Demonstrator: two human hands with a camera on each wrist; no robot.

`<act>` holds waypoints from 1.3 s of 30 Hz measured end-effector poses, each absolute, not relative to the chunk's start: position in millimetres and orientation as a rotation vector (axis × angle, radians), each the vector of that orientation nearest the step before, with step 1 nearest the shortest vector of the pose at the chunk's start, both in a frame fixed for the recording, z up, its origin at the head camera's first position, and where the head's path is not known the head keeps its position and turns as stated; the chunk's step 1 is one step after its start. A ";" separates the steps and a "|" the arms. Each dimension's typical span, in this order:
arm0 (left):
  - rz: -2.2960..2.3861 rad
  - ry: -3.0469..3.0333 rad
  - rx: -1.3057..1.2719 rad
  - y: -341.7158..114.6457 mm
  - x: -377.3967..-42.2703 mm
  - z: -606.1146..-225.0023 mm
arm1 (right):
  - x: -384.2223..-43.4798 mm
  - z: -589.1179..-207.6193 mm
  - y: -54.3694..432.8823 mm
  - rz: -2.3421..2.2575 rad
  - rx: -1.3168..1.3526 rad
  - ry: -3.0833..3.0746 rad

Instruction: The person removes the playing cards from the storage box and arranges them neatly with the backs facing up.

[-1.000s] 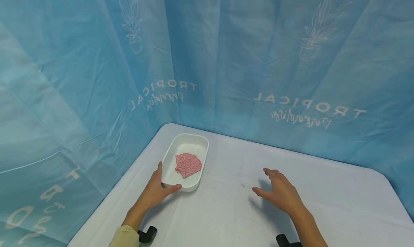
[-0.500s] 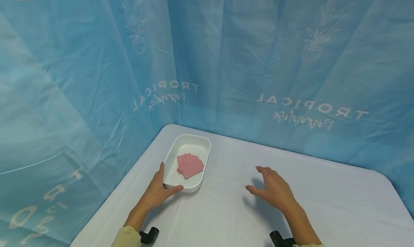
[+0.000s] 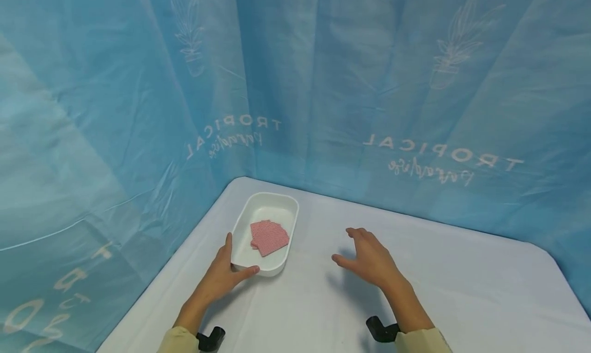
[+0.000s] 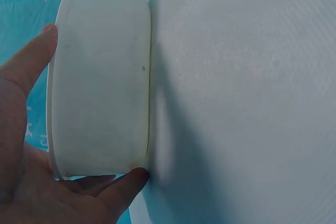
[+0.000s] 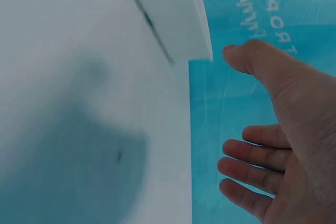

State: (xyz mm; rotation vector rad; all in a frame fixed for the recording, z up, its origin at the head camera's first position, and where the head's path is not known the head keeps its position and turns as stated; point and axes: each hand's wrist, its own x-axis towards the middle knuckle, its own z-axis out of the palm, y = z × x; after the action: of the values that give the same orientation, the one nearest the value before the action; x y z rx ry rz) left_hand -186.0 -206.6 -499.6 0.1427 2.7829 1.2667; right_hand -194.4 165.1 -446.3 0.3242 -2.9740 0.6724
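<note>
A white rectangular plastic tub [image 3: 272, 204] rests on the table toward the back left. Inside it lies a loosely fanned pile of playing cards [image 3: 269, 237], red-and-white patterned backs up. My left hand [image 3: 220, 275] grips the tub's near-left corner, thumb at the near end and fingers along the left side. In the left wrist view the thumb and fingers [image 4: 128, 187] span the tub's wall [image 4: 100, 82]. To the right of the tub my right hand [image 3: 369, 260] hovers above the table, thumb and fingers spread, holding nothing. In the right wrist view the tub [image 5: 173, 14] stands apart from the thumb.
A white cloth [image 3: 314, 312] covers the table, which has rounded back corners. Blue printed curtains [image 3: 323, 86] hang along its left and back edges. A black wrist mount [image 3: 211, 339] is on the left wrist, another black mount [image 3: 380, 330] on the right.
My right hand has moved left across the table, closer to the tub, fingers still spread. The left hand, the tub and the cards have stayed in place.
</note>
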 end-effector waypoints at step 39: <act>1.522 2.729 0.027 -199.2 -182.6 -494.5 | -233.1 -453.4 89.7 0.828 0.341 -2.926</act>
State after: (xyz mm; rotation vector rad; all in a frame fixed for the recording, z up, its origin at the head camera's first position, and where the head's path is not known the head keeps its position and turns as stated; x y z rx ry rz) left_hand -182.6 -199.2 -494.5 0.0267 2.7293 1.5216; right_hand -233.1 89.7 -453.4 0.3409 -2.9263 0.8281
